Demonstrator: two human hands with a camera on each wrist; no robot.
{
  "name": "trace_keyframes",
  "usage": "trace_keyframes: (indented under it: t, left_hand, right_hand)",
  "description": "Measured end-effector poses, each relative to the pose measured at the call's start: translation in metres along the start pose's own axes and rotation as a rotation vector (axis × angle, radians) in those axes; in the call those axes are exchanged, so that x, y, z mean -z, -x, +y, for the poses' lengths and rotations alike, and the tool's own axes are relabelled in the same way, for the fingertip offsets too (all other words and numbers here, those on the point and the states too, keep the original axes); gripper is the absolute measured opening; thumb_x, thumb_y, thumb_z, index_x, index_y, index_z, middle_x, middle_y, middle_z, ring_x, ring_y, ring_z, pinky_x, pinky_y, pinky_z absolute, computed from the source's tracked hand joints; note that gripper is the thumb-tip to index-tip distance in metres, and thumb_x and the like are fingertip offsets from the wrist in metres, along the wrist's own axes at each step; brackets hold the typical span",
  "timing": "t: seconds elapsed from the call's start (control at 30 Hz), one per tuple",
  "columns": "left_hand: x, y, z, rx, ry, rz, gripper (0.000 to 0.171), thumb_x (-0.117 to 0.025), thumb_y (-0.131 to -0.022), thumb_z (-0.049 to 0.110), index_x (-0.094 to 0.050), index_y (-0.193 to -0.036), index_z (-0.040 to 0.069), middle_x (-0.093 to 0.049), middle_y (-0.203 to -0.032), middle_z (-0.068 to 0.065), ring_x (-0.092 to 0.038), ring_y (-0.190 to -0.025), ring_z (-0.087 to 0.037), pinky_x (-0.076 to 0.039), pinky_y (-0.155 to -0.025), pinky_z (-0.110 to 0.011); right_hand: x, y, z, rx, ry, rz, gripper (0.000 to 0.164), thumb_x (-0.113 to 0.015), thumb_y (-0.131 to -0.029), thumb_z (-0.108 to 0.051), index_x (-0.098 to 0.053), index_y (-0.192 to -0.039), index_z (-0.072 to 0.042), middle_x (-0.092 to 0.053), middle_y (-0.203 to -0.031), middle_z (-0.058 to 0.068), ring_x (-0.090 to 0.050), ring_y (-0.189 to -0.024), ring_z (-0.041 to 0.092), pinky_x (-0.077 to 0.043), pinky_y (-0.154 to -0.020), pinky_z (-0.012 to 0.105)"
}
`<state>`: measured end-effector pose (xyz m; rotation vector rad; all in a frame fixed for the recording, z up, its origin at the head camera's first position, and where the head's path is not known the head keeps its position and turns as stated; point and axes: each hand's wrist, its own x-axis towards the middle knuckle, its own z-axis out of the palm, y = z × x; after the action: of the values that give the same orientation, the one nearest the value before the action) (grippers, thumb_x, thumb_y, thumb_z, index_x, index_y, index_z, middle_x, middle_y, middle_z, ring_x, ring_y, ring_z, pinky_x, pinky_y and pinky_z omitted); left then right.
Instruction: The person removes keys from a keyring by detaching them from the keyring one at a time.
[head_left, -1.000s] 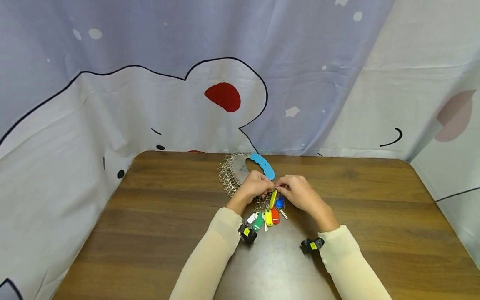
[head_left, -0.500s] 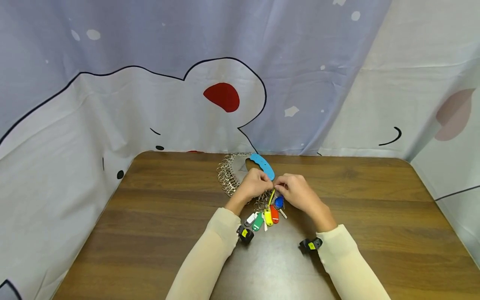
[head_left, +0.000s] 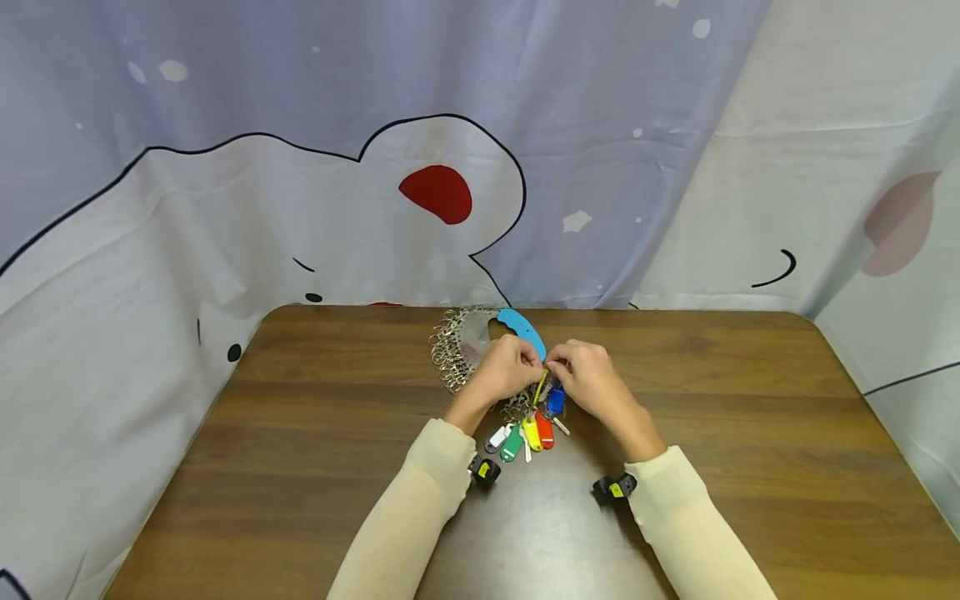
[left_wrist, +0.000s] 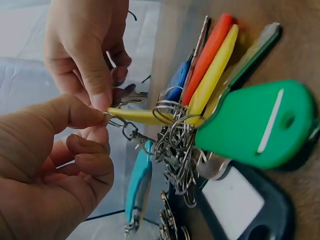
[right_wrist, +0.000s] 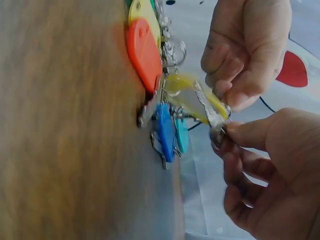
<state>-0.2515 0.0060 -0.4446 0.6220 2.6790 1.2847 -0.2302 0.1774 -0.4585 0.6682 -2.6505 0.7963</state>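
My left hand [head_left: 506, 367] pinches a small metal split ring [left_wrist: 117, 120] between thumb and forefinger. That ring links to a snap clasp [left_wrist: 142, 136] and to the end of a yellow key tag [left_wrist: 137, 116]. Facing it, my right hand [head_left: 588, 375] pinches the head of a silver key [right_wrist: 206, 105] beside the yellow tag. Below the hands lie other tags: red [head_left: 544, 430], a second yellow [head_left: 532, 433], green [left_wrist: 255, 125], blue [head_left: 556, 400] and a dark one with a white label [left_wrist: 232, 202]. The fingertips partly hide how key and ring join.
A key holder with a blue handle [head_left: 522, 331] and a grey plate [head_left: 476, 332] lies at the table's back, fringed with several metal clasps [head_left: 446, 354]. The wooden table [head_left: 750, 433] meets a printed curtain [head_left: 585, 167] behind. Black wrist cameras sit on both sleeves.
The yellow tag between the hands has turned from flat-on to edge-on. Both hands stay close together, still pinching, and the blue tag beneath has swung slightly. The head view has shifted a little.
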Motion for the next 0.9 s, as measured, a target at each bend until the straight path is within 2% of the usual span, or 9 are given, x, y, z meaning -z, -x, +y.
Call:
trace_keyframes:
  t: [0.13,0.3,0.43,0.6,0.7,0.8,0.9]
  left_hand:
    - [-0.001,0.003,0.0,-0.047,0.007,-0.01,0.011,-0.064,-0.074,0.001,-0.067,-0.065,0.007,-0.059,-0.059,0.0,-0.048,-0.052,-0.008,-0.041,-0.05,-0.019]
    - [-0.001,0.006,-0.004,-0.098,-0.032,0.016,0.012,-0.064,-0.075,0.001,-0.067,-0.066,0.008,-0.06,-0.059,0.0,-0.049,-0.052,-0.007,-0.042,-0.053,-0.019]
    - [-0.001,0.009,-0.004,-0.079,-0.051,0.032,0.012,-0.065,-0.077,0.004,-0.067,-0.066,0.009,-0.062,-0.06,-0.001,-0.05,-0.052,-0.008,-0.043,-0.054,-0.02]
    - [-0.003,0.011,-0.001,-0.011,-0.055,0.039,0.019,-0.069,-0.084,0.014,-0.067,-0.065,0.009,-0.062,-0.062,0.0,-0.05,-0.053,-0.01,-0.041,-0.053,-0.022]
    - [-0.004,0.011,-0.001,0.014,-0.058,0.037,0.02,-0.069,-0.085,0.014,-0.067,-0.066,0.009,-0.062,-0.063,0.0,-0.05,-0.055,-0.01,-0.041,-0.053,-0.022]
    - [-0.004,0.011,-0.001,-0.001,-0.049,0.036,0.016,-0.068,-0.084,0.011,-0.069,-0.069,0.008,-0.064,-0.065,-0.002,-0.051,-0.055,-0.011,-0.043,-0.054,-0.022]
    - [-0.004,0.01,-0.004,-0.044,-0.029,0.035,0.012,-0.066,-0.083,0.007,-0.07,-0.071,0.006,-0.065,-0.066,-0.003,-0.052,-0.056,-0.01,-0.044,-0.055,-0.022]
  right_hand:
    - [0.002,0.0,0.002,-0.019,-0.013,-0.041,0.007,-0.07,-0.088,-0.011,-0.073,-0.082,-0.008,-0.068,-0.079,0.005,-0.055,-0.066,0.017,-0.049,-0.061,0.034]
    - [0.003,-0.001,0.001,-0.061,-0.046,-0.084,0.008,-0.068,-0.09,-0.013,-0.072,-0.084,-0.009,-0.068,-0.08,0.004,-0.055,-0.068,0.017,-0.049,-0.063,0.034]
    - [0.002,-0.001,-0.001,-0.082,-0.059,-0.092,0.007,-0.068,-0.089,-0.013,-0.072,-0.084,-0.01,-0.069,-0.082,0.004,-0.056,-0.068,0.017,-0.05,-0.063,0.034]
    - [0.003,0.0,-0.004,-0.089,-0.063,-0.097,0.006,-0.069,-0.089,-0.013,-0.072,-0.084,-0.01,-0.069,-0.084,0.005,-0.056,-0.068,0.017,-0.05,-0.063,0.035]
    - [0.004,0.0,-0.005,-0.095,-0.069,-0.102,0.007,-0.069,-0.089,-0.014,-0.072,-0.084,-0.011,-0.069,-0.084,0.004,-0.055,-0.068,0.017,-0.05,-0.062,0.035]
    - [0.004,0.0,-0.005,-0.097,-0.073,-0.099,0.007,-0.069,-0.089,-0.014,-0.071,-0.084,-0.011,-0.068,-0.083,0.003,-0.055,-0.068,0.017,-0.049,-0.062,0.034]
    - [0.004,0.0,-0.004,-0.09,-0.081,-0.091,0.007,-0.069,-0.089,-0.014,-0.071,-0.083,-0.012,-0.067,-0.081,0.003,-0.055,-0.067,0.016,-0.05,-0.062,0.034]
